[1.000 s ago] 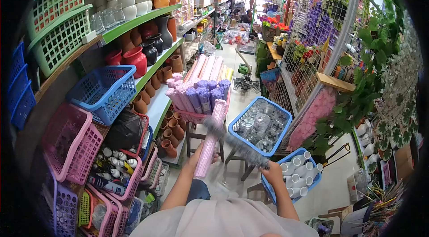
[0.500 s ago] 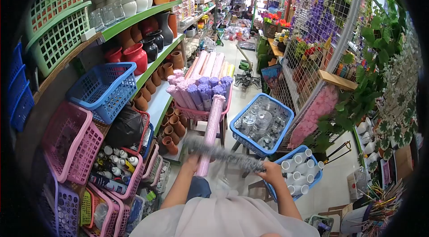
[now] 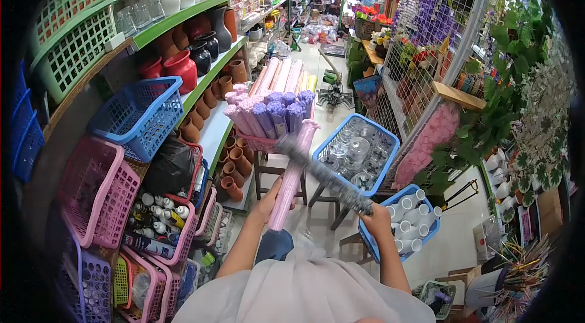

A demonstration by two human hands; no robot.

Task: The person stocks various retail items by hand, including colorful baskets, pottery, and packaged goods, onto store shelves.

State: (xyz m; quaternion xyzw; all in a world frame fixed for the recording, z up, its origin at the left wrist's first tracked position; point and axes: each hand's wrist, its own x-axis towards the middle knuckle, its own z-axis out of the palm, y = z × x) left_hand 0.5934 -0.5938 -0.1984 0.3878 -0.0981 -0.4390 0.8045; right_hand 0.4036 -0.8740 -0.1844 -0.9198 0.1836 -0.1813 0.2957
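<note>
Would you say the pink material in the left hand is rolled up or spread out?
Rolled up: the pink material forms one long, narrow tube, and the left hand holds it near its lower end.

Upper garment [image 3: 292, 292]: pale greyish-pink top, loose cut, lightwt. fabric (looks semi-sheer at the edges), w/ soft vert. folds fanning from the ctr. toward L and R. Surface: plain in visible area. L hand [image 3: 266, 201] and R hand [image 3: 376, 221]: bare; forearms bare up to fabric edge, both sides. Lower item [image 3: 275, 245]: dk. blue, rounded outline; type (trouser leg or footwear) unclear.
</note>
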